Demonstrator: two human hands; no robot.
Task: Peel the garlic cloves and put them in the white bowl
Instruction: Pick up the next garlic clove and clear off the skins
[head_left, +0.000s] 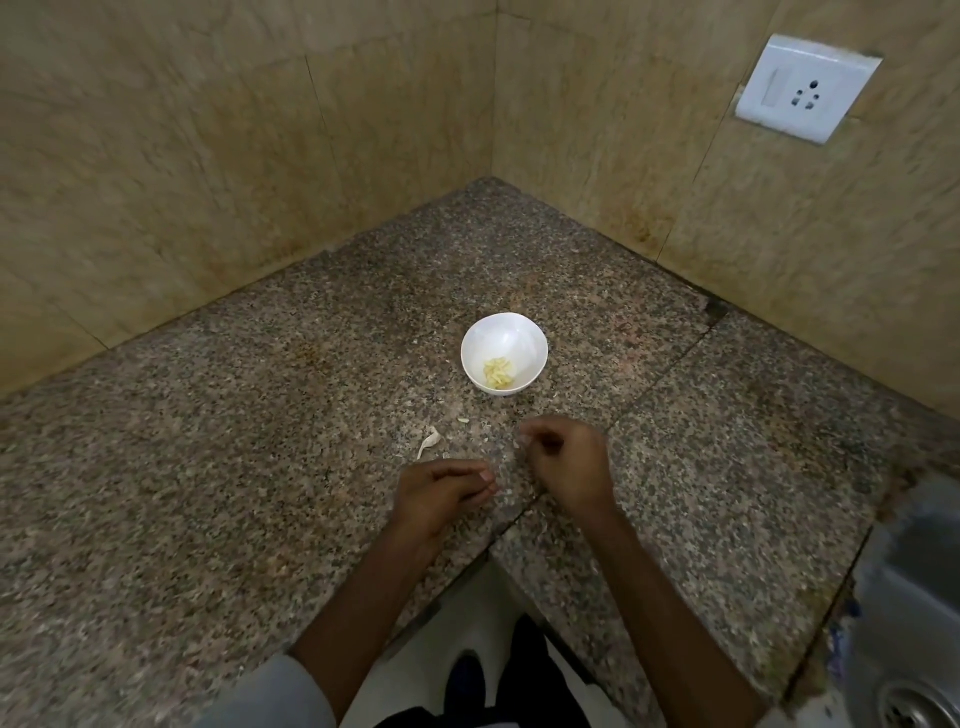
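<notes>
White bowl (511, 335): mid-worktop (208, 467), peeled garlic cloves (498, 373) inside. Garlic skin (430, 441): 7 o'clock of bowl. Left hand (441, 493), right hand (566, 462): 6 o'clock, fingers curled narrow; whether they hold anything cannot be told.

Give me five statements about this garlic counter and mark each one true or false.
1. The white bowl holds peeled garlic cloves. True.
2. The bowl stands in the sink. False: it stands on the counter; the sink is off at the lower right.
3. A piece of garlic skin lies on the counter between the bowl and the left hand. True.
4. The right hand is reaching into the bowl. False: both hands are over the counter, short of the bowl and apart from it.
5. A plug sits in the wall socket. False: its holes are bare.
</notes>
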